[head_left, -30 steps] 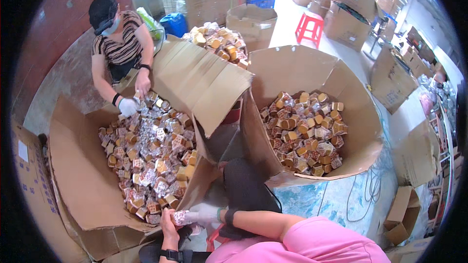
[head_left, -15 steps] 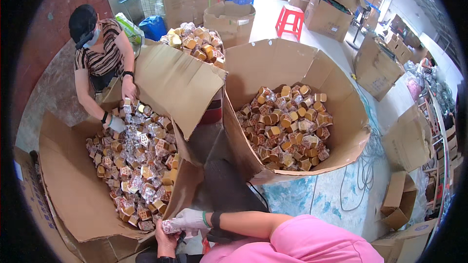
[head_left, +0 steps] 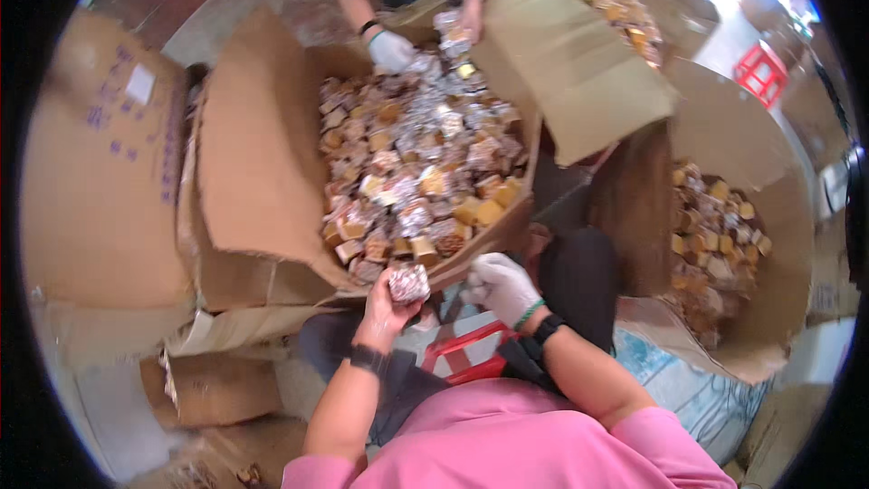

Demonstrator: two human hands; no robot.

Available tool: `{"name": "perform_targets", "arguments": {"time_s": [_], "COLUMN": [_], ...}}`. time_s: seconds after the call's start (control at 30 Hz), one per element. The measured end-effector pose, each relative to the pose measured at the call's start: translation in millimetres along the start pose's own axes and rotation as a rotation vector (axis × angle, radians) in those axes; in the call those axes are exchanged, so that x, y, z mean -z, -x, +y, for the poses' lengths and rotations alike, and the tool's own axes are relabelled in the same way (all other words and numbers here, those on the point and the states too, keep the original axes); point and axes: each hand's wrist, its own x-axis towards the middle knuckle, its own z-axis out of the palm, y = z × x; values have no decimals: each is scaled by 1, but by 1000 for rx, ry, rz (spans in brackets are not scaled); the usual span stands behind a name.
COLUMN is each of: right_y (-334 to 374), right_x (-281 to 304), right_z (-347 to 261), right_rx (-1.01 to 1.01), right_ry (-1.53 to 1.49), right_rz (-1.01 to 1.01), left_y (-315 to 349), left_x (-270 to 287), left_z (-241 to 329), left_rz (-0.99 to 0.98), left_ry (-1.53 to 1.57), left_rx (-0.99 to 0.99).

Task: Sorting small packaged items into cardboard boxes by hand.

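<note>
My bare left hand (head_left: 387, 310) grips a small block-shaped piece in shiny clear wrap (head_left: 409, 283), reddish and white, just off the near rim of a big cardboard box (head_left: 258, 154). To the right, my gloved right hand (head_left: 507, 290) is apart from that piece, its fingers curled closed; what they hold, if anything, I cannot make out. Inside the box lies a heap of similar wrapped pieces (head_left: 412, 172), many with gold-coloured ends. Across the box, another person's gloved hand (head_left: 391, 52) rests on the heap, while their other hand (head_left: 471, 18) holds a wrapped piece.
On the right stands a second large carton (head_left: 760, 136) with more gold-ended pieces (head_left: 715, 235). A wide cardboard flap (head_left: 579, 63) leans between the boxes. A closed carton (head_left: 100, 172) is at left, a red stool (head_left: 760, 74) far right. Something red (head_left: 466, 349) lies below my hands.
My view has swung left and down, so the boxes appear further right. My hands, together on the wrapped piece before, are now apart; the left one keeps it.
</note>
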Motion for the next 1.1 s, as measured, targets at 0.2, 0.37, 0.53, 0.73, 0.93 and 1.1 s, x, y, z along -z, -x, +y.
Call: {"name": "perform_targets", "arguments": {"time_s": [0.2,0.37,0.53,0.73,0.93,1.1], "right_y": [0,-9,-9,-12,-20,-26], "right_x": [-5,7,2,-15,-16,-20], "right_z": [6,11,6,1,3,7], "right_rx": [-14,221,5,-138,-255,-306], "right_ry": [73,894,429,332,326,350], "right_rz": [87,-3,123,202,272,282], "left_y": [1,-31,-49,-91,-133,-137], "left_x": [13,0,-35,-32,-18,-17], "left_z": [72,111,96,87,115,127], "left_rz": [161,150,164,191,-106,-168], "left_ry": [-155,-977,-2030,-1933,-1618,-1512], "left_rx": [-286,-462,-494,-435,-60,-41]}}
